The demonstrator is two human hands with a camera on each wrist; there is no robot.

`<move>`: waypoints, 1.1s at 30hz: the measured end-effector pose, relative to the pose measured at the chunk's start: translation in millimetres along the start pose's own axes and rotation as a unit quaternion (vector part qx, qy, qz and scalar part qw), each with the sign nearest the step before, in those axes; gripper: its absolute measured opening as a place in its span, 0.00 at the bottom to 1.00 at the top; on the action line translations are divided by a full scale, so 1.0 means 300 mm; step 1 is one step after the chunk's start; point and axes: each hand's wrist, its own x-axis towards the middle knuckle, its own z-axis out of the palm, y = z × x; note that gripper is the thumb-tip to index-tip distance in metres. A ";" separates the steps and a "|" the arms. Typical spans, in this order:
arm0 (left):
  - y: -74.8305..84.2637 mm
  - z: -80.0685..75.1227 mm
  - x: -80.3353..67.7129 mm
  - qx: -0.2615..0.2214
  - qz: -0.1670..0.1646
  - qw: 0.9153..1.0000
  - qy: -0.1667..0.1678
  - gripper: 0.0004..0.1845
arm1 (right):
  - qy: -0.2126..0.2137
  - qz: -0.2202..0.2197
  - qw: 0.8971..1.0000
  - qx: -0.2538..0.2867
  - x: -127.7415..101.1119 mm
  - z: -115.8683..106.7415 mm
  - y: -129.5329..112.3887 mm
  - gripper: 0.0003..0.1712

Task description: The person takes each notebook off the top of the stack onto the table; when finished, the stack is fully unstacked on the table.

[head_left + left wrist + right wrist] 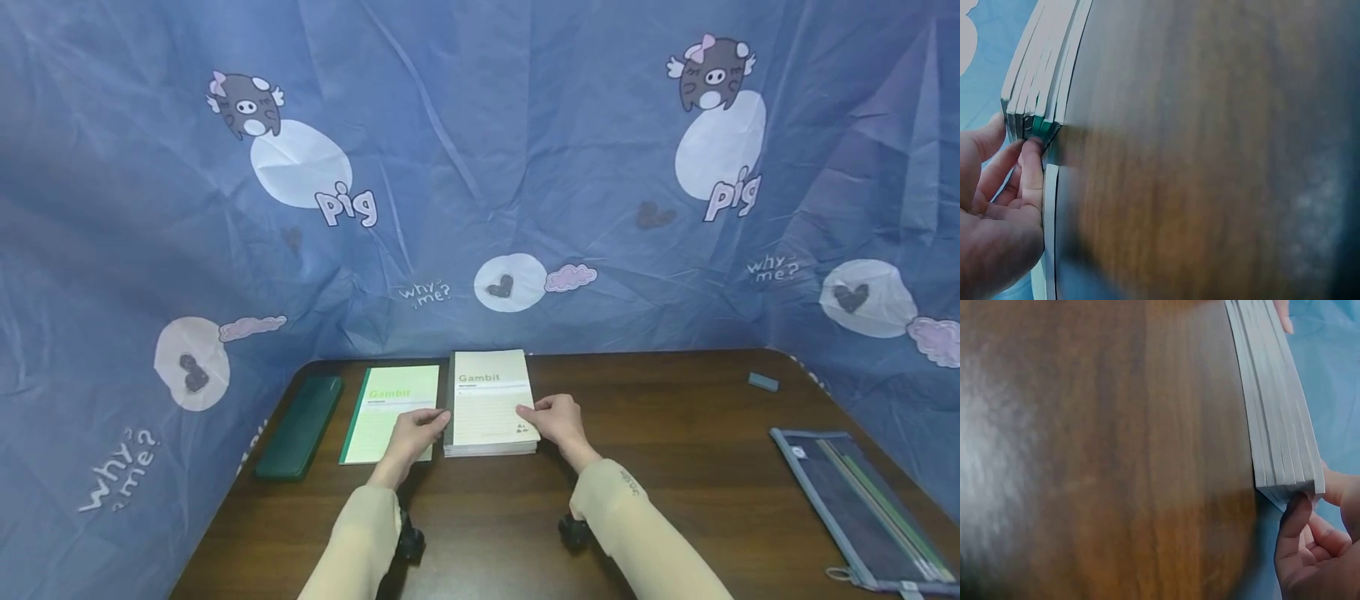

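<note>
A stack of several notebooks (491, 400) lies on the table, the top one cream with a dark spine and "Gambit" on its cover. My left hand (414, 433) holds the stack's spine side, thumb at the top edge and fingertips against the spines (1038, 125). On the opposite side my right hand (558, 421) grips the edge, thumb on the top cover and a bent finger against the page edges (1279, 425). The top notebook sits slightly askew over those below. Under my left wrist and beside the stack lies a single notebook (397, 383) with a green spine.
A dark green case (300, 427) lies at the table's left edge. On the right are a small blue eraser-like block (762, 382) and a mesh zip pouch (862, 508) with long thin items inside. A blue patterned cloth (480, 167) hangs behind the table.
</note>
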 end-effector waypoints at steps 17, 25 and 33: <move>-0.003 0.006 -0.007 0.020 0.021 1.000 0.001 0.23 | -0.077 0.076 0.983 0.151 0.031 -0.120 0.052 0.22; -0.003 0.006 -0.004 0.016 0.016 1.000 0.001 0.23 | -0.096 0.095 0.960 0.244 0.065 -0.237 0.131 0.26; 0.000 0.005 0.000 0.015 0.017 1.000 -0.001 0.23 | -0.091 0.118 0.963 0.226 0.084 -0.351 0.205 0.29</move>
